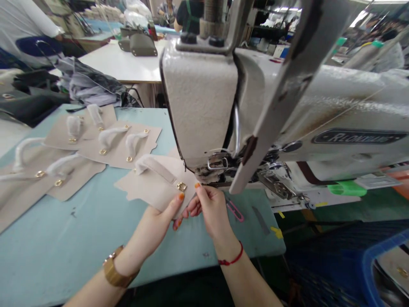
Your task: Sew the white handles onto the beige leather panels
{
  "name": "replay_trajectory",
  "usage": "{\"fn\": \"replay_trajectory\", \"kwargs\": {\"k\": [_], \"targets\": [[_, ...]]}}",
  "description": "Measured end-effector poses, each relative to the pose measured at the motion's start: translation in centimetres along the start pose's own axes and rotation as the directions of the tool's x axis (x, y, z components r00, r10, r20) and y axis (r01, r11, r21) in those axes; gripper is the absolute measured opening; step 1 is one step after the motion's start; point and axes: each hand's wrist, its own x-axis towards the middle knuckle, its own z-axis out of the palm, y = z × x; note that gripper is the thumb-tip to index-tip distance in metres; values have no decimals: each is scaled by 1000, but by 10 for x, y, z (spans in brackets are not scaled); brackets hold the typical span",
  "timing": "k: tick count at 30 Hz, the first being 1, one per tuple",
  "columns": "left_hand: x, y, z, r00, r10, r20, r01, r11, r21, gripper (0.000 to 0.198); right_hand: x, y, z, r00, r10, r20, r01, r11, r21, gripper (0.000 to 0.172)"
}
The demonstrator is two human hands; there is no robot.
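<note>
A beige bag panel with a wrapped handle and a gold ring fitting lies at the head of the sewing machine. My left hand pinches its near edge, thumb on top beside the fitting and fingers underneath. With my right hand I grip the panel's right corner between thumb and fingers, just below the presser foot area. Whether the needle is in the panel is hidden by the machine head. A pink thread snipper rests on the table right of my right hand.
Several similar beige panels with handles are spread over the blue-green table at left. A long metal lever slants down before the machine. A blue basket stands at lower right. A person in white sits at far left.
</note>
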Motion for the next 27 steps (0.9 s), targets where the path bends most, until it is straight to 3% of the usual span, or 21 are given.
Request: {"fn": "replay_trajectory", "kwargs": {"k": [5,11,16,18,20,23,25,27], "targets": [[-17,-14,31,996,47,-72,-51,997,-54,40,-2,-7,-14,1000,-11,0,11,992,-125,48],[-24,-28,60,993,-5,-119,-14,986,-165,43,2,-18,-32,993,6,117,21,973,-231,48],[-21,-30,75,996,-41,-84,30,990,-139,47,1,-27,-42,983,-14,181,81,926,-370,51],[-27,-33,76,999,-52,-16,49,988,-146,50,-7,-27,-48,979,-25,201,110,898,-426,50],[-40,-35,67,983,-75,166,96,988,-120,54,-18,-22,-60,985,-95,141,156,837,-524,47],[-53,-19,30,877,-121,465,111,993,48,49,-34,-1,-87,949,-313,-28,190,641,-744,33],[-43,7,-5,895,-52,444,-30,984,175,42,-39,20,-106,908,-418,-35,165,433,-886,23],[-12,42,-34,966,166,198,-225,917,330,28,-40,40,-118,890,-456,3,111,210,-971,19]]}}
